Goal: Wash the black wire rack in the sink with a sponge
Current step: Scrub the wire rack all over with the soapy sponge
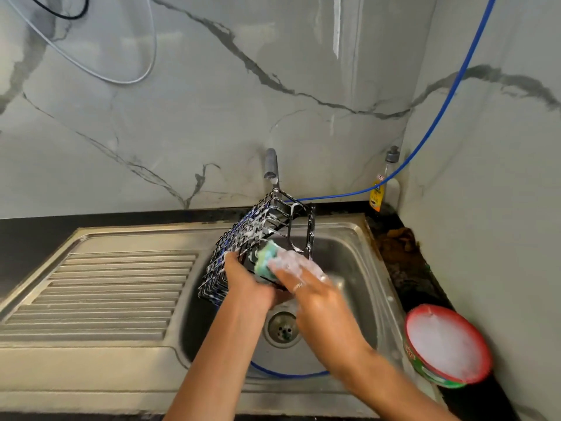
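The black wire rack (261, 235) is tilted above the steel sink (358, 268), streaked with white foam. My left hand (246, 281) grips its lower near edge from below. My right hand (303, 281), covered in suds and wearing a ring, presses a green and yellow sponge (265, 261) against the rack's near side. The rack's far end points up toward the tap (271, 167). The drain (282, 329) shows between my forearms.
A ribbed steel drainboard (106, 293) lies left of the basin. A red-rimmed tub of white soap foam (446, 344) sits on the dark counter at right. A yellow dish soap bottle (378, 189) stands in the back corner. A blue hose (431, 129) runs down the wall into the sink.
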### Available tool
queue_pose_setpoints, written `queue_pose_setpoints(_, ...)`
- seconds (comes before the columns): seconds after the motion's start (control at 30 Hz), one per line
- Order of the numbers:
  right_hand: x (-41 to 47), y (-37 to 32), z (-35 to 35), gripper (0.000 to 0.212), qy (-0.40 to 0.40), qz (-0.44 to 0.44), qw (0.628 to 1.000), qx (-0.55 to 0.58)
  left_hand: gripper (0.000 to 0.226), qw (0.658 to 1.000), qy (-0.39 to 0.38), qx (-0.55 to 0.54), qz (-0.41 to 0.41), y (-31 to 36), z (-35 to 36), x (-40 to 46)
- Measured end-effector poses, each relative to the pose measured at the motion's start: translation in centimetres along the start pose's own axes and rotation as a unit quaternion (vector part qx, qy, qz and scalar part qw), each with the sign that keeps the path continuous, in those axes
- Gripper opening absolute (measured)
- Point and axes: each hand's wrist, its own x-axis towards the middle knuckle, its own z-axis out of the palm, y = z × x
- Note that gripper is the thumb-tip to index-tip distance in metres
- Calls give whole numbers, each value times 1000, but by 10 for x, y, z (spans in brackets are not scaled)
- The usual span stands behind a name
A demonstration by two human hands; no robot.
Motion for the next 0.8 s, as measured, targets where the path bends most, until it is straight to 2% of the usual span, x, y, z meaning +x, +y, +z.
queue_pose_setpoints(0.1,-14,21,-6,73,-6,-41,998,-48,70,999,-13,16,-46,2,-6,-4)
queue_pose_setpoints(0.17,-20,28,-11,69,17,-50,996,-68,70,998,-9,23,-56,3,-7,-6)
queue_pose_setpoints(0.27,-17,29,-16,69,47,-57,996,-46,73,998,3,1,-62,2,-8,-4)
queue_pose_setpoints(0.37,3,18,-10,66,42,-79,996,-27,76,997,-1,3,-72,1,-7,-7)
queue_pose_setpoints(0.53,4,26,-2,40,48,-97,994,-24,70,997,27,45,-56,8,-19,-2)
queue_pose_setpoints(0.6,-5,37,-10,34,87,-40,995,18,65,996,49,61,-51,14,-26,2)
queue_pose_setpoints(0.7,5,44,-27,47,157,120,972,128,49,993,67,87,-33,19,-35,1)
queue_pose_setpoints(0.77,26,40,-34,55,172,159,960,152,44,989,65,129,-37,18,-40,1)
queue_pose_setpoints(0.8,37,39,-35,56,153,154,964,157,42,985,65,153,-42,16,-44,4)
